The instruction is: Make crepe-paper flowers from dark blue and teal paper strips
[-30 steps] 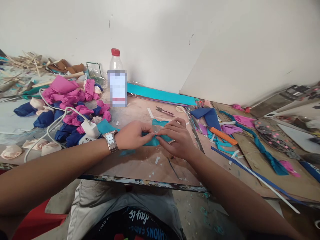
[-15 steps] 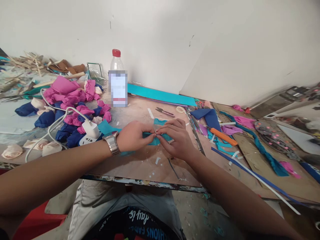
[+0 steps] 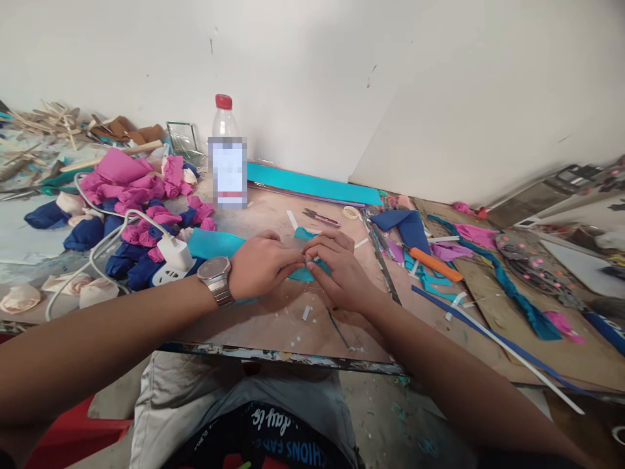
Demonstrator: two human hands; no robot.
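Note:
A turquoise strip (image 3: 215,243) runs along the table beneath my hands, and part of it shows between and below the fingers. My left hand (image 3: 263,264), with a metal watch on the wrist, is closed on the strip, thumb and index finger pinched together. Against its fingertips, my right hand (image 3: 339,270) pinches the same turquoise material. The fingers hide most of the piece where the hands meet. Small snips (image 3: 321,217) and a roll of tape (image 3: 351,212) lie just beyond the hands.
Pink, navy and cream fabric rolls (image 3: 124,185) crowd the left, beside a power strip with a white plug (image 3: 174,252). A bottle (image 3: 224,122) stands behind a phone (image 3: 228,172). An orange cutter (image 3: 435,264) and coloured strips lie to the right.
My left hand has turned over the material, its fingers now covering more of it. My right fingers have curled slightly closer. The view has shifted a little.

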